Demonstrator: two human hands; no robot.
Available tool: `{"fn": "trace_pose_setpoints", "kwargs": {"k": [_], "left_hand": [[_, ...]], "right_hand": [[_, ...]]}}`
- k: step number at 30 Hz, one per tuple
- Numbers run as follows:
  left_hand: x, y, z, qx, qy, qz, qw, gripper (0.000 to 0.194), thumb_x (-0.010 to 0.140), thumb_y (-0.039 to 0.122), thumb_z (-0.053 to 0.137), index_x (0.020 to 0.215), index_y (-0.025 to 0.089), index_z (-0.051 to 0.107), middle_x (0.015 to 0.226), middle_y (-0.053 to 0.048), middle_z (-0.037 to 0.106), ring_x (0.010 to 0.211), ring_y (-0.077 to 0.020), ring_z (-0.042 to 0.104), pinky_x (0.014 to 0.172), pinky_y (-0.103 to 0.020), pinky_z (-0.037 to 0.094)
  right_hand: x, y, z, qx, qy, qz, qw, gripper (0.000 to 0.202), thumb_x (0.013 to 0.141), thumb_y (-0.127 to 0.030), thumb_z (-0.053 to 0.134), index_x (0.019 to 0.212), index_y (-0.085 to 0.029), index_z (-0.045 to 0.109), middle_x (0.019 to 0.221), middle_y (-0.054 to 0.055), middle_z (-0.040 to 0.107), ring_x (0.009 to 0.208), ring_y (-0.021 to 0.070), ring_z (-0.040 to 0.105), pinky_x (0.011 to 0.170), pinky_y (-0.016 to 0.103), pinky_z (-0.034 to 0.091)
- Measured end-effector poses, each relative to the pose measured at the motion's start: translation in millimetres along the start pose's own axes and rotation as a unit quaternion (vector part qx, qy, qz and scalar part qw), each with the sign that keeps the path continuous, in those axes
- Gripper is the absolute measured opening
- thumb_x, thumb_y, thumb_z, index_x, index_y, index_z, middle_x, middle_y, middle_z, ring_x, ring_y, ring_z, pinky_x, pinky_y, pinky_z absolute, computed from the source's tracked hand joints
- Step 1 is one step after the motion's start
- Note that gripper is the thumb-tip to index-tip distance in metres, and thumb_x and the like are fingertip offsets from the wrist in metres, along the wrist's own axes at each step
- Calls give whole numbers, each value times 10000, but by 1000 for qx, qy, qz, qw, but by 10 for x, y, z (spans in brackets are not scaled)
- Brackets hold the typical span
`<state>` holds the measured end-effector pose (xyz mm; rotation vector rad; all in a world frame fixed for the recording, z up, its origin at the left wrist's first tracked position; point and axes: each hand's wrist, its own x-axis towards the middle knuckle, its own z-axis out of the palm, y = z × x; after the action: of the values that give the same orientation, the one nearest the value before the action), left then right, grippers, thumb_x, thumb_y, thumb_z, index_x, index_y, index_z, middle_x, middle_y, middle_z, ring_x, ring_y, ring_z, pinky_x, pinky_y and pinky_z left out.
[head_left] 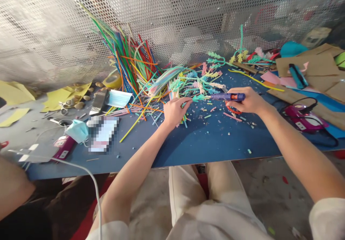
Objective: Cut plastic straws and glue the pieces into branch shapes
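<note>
Fingers pinched, my left hand (176, 110) holds a mint-green sprig (198, 98) that looks made of pipe cleaners. My right hand (249, 100) is closed around a purple tool (225, 96) that looks like a hot-glue gun, with an orange part near its rear. Its tip points left and meets the sprig's end, or lies very close to it. Just behind both hands lies a heap of finished-looking pastel sprigs (198, 82). Short cut bits of pipe cleaner (207, 116) are scattered on the blue tabletop (210, 143) below them.
Long coloured pipe cleaners (126, 60) lean against a perforated metal screen (188, 13). At left are a phone (105, 134), masks (120, 98), yellow tape (112, 80) and a white cable (86, 170). A purple power strip (306, 119) and cardboard (307, 65) lie right. Another person's arm (13, 186) shows at left.
</note>
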<state>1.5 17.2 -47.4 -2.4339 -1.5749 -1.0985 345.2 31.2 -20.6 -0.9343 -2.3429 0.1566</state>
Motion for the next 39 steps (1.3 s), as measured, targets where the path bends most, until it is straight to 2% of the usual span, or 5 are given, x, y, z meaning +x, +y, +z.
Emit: {"fn": "trace_pose_setpoints", "kwargs": {"k": [7, 14, 24, 31, 39], "left_hand": [[3, -5, 13, 1, 0, 1, 1000, 223, 1047, 445, 686, 1093, 331, 872, 860, -8, 831, 817, -177, 769, 691, -280, 492], [-13, -22, 33, -12, 6, 12, 1000, 228, 1050, 464, 676, 1079, 344, 867, 884, 0, 835, 779, -166, 749, 742, -286, 518], [-4, 0, 14, -30, 21, 23, 999, 216, 1047, 438, 684, 1028, 317, 861, 838, 16, 817, 721, -145, 724, 763, -282, 501], [-4, -24, 39, -25, 15, 25, 999, 239, 1055, 453, 667, 1047, 312, 860, 823, 4, 813, 726, -151, 729, 780, -297, 499], [-5, 0, 20, -25, 9, 33, 999, 248, 1067, 454, 647, 1057, 314, 852, 901, 5, 841, 723, -150, 732, 793, -313, 489]], "right_hand": [[12, -31, 17, 39, -4, 7, 999, 485, 968, -708, 618, 797, -255, 621, 758, 44, 695, 675, 220, 626, 654, 356, 482], [9, -62, 16, 35, -25, 42, 998, 540, 937, -784, 592, 766, -272, 583, 779, 68, 713, 700, 253, 647, 668, 382, 490], [-21, 9, 15, 54, -15, 33, 998, 460, 933, -650, 679, 741, -247, 571, 707, 37, 658, 613, 202, 568, 625, 352, 432], [-37, 28, 21, 46, -17, 41, 998, 523, 942, -725, 627, 727, -253, 558, 694, 38, 655, 611, 207, 566, 627, 349, 437], [-29, 12, 28, 49, -21, 33, 998, 443, 935, -616, 672, 715, -248, 562, 680, 18, 624, 599, 195, 547, 621, 349, 409]]}}
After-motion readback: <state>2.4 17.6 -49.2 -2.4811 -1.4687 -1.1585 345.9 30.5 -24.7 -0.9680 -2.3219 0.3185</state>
